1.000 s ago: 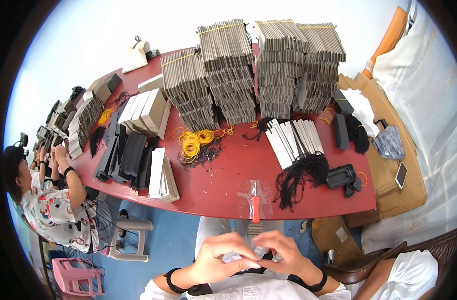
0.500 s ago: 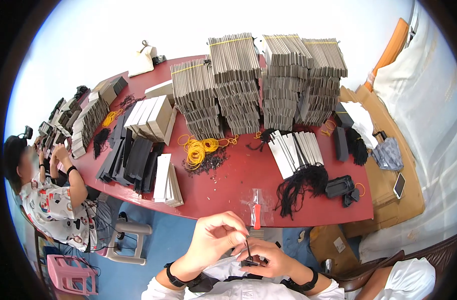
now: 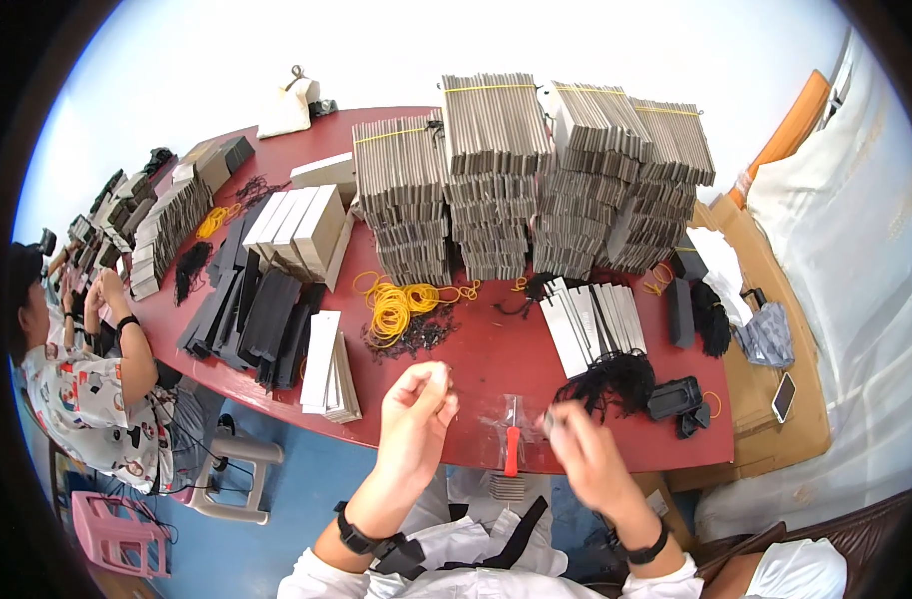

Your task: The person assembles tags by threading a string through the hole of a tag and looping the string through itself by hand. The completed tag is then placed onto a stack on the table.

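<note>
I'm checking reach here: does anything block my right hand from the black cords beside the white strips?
Nothing visible does: the right hand is at the near edge of the black cords. The red-handled tool lies to the hand's left. Blur hides whether hand and cords touch.

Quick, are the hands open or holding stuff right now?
Left hand: closed in a pinch; can't tell if anything's inside.
Right hand: too blurred to tell.

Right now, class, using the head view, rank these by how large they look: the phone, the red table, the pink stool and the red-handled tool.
1. Red table
2. Pink stool
3. Phone and red-handled tool: they look too alike in size here to rank.
</note>
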The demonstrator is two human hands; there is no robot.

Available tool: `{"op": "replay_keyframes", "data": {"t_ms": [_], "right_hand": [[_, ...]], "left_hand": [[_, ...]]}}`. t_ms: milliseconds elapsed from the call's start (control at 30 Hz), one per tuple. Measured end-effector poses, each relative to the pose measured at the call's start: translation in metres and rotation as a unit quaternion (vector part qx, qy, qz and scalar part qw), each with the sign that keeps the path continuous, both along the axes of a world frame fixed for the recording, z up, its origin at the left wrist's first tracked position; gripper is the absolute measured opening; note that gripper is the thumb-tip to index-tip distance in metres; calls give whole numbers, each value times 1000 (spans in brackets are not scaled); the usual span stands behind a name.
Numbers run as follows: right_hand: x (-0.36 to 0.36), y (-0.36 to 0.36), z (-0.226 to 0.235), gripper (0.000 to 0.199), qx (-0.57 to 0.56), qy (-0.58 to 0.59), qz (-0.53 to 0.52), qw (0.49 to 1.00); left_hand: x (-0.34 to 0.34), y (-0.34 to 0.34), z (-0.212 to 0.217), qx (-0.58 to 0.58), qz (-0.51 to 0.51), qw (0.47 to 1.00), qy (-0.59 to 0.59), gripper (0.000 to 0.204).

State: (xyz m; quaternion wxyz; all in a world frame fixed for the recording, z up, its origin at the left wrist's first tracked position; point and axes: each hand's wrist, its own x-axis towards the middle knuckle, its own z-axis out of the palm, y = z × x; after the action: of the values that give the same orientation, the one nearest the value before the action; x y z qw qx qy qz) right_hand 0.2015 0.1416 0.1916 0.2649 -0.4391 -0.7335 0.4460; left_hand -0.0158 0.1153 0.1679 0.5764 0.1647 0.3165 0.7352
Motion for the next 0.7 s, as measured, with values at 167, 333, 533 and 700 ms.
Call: {"op": "replay_keyframes", "data": {"t_ms": [167,333,533,700], "right_hand": [[-14,84,-17,34,135,-198,-29,970],[-42,140,-20,42,178,-349,-79,917],[-35,144,-12,35,334,-374,-99,859],[-3,99,1,13,137,-265,282,912]], "left_hand": [[0,51,-31,-10,5,1000,-25,14],[0,63,-49,8,24,918,396,27],[-14,28,-33,-28,140,642,753,21],[-34,21,-33,-66,159,625,761,19]]}}
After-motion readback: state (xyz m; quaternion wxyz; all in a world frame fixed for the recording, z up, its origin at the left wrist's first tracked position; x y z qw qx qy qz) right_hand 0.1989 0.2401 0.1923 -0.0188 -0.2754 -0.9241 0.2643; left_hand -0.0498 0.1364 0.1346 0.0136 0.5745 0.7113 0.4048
